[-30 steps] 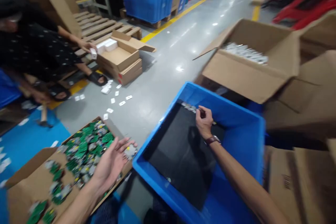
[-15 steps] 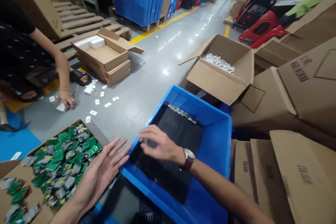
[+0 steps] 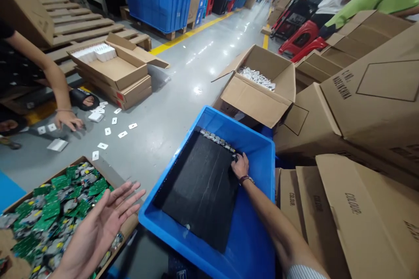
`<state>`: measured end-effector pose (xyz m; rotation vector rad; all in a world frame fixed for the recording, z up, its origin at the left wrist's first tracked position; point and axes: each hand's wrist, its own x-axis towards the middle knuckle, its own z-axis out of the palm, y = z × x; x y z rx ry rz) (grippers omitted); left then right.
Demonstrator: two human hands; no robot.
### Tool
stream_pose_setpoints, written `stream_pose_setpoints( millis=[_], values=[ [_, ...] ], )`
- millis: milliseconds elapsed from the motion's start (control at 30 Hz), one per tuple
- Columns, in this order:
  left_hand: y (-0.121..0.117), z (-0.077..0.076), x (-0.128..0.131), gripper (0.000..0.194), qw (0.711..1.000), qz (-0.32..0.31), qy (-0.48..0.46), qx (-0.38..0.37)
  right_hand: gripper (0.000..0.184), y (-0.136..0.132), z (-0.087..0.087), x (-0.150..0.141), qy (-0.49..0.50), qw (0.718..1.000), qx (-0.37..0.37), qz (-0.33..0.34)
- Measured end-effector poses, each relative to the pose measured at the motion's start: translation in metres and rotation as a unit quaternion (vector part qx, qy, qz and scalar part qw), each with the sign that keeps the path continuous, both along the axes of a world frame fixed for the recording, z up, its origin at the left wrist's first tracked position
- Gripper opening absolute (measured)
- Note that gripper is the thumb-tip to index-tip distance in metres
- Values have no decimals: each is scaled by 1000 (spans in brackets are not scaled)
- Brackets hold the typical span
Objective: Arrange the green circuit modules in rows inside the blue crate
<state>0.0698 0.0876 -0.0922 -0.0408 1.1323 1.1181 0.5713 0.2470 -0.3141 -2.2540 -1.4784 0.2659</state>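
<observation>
My right hand (image 3: pixel 240 166) reaches into the blue bin (image 3: pixel 183 148), its fingers closed around a small part at the right end of a row of small grey parts (image 3: pixel 218 139). That row runs along the far edge of a black sheet (image 3: pixel 199 187) lying in the bin. What the fingers grip is mostly hidden. My left hand (image 3: pixel 104 218) is open, palm up with fingers stretched, holding nothing. Beneath and beside it sits a cardboard box of green circuit boards (image 3: pixel 60 183) with grey and yellow components.
Beyond the bin stands an open carton (image 3: pixel 248 91) with white parts. Stacked cartons (image 3: pixel 330 209) crowd the right. At left, a co-worker's hand (image 3: pixel 68 118) is near white cards (image 3: pixel 108 131) on the floor. Shallow boxes (image 3: pixel 127 69) and a pallet (image 3: pixel 81 26) lie behind.
My right hand has moved from the bin's near left side to the far right end of the row. My left hand stays open, slightly lower and further left.
</observation>
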Motion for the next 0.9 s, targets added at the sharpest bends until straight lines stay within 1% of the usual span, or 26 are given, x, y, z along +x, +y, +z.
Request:
stream_pose_setpoints(
  millis=[67,100,167,233,367,433,533,600,667,767,800,833,900],
  values=[
    [0,-2,-1,57,1000,-4,1,-7,53,-6,-16,-8,18,998,13,-61],
    [1,-2,-1,57,1000,-5,4,-14,54,-8,-23,-12,34,997,16,-73],
    [2,-3,-2,57,1000,-5,7,-28,56,-8,-33,-20,57,996,17,-69],
    [1,-5,-5,57,999,-6,3,-37,61,-4,-38,-22,58,996,8,-68],
    [-1,-14,-14,57,999,-10,-3,-47,69,13,-37,-14,51,994,-15,-91],
    [-1,-16,-16,57,999,-11,2,-50,69,18,-35,-8,53,994,-15,-90],
    [1,-16,-14,58,998,-14,15,-55,67,20,-34,-6,47,995,-7,-84],
    [3,-13,-11,56,998,-15,31,-56,65,18,-33,-11,42,996,1,-75],
    [4,-12,-11,50,997,-13,63,-45,61,18,-33,-22,35,998,17,-53],
    [4,-13,-23,36,991,-6,130,-21,55,19,-33,-40,23,999,42,-18],
    [2,-13,-30,32,989,1,150,-17,54,19,-32,-44,24,999,40,-28],
    [1,-14,-37,29,986,12,165,-17,55,19,-31,-47,33,997,31,-55],
    [-3,-17,-52,26,981,41,186,-26,56,20,-28,-49,57,990,9,-129]
  ],
)
